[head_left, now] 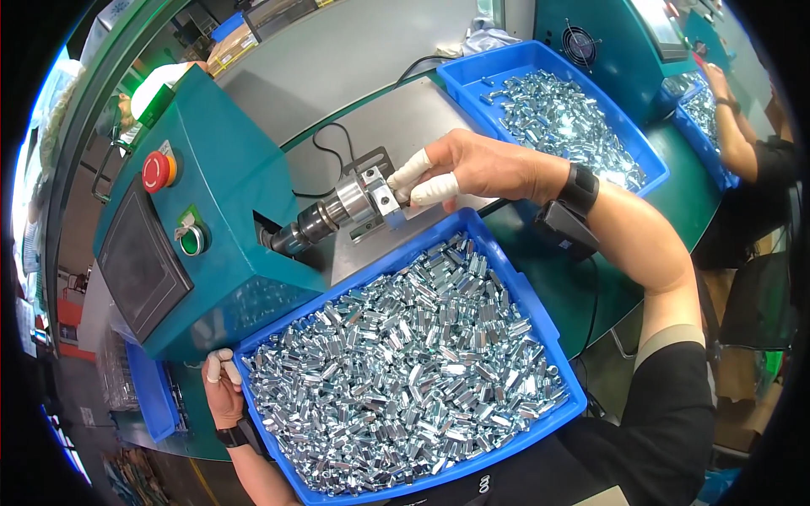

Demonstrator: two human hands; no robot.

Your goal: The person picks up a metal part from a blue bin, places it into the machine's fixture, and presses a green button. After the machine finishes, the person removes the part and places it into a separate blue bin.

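Two fingers [434,191] of the right hand [489,167] narrowed at the fixture [376,187], apparently loading; the left hand [222,390] curled by the bin [540,314], both grips unclear. Square seating likely followed.

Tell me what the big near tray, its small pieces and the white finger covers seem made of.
Big near tray: probably moulded plastic; even blue, soft sheen, rounded corners.
Small pieces: metal, perhaps plated steel; bright silver, sharp glints off flat sides.
White finger covers: matte and close-fitting; perhaps rubber, though fabric remains possible.
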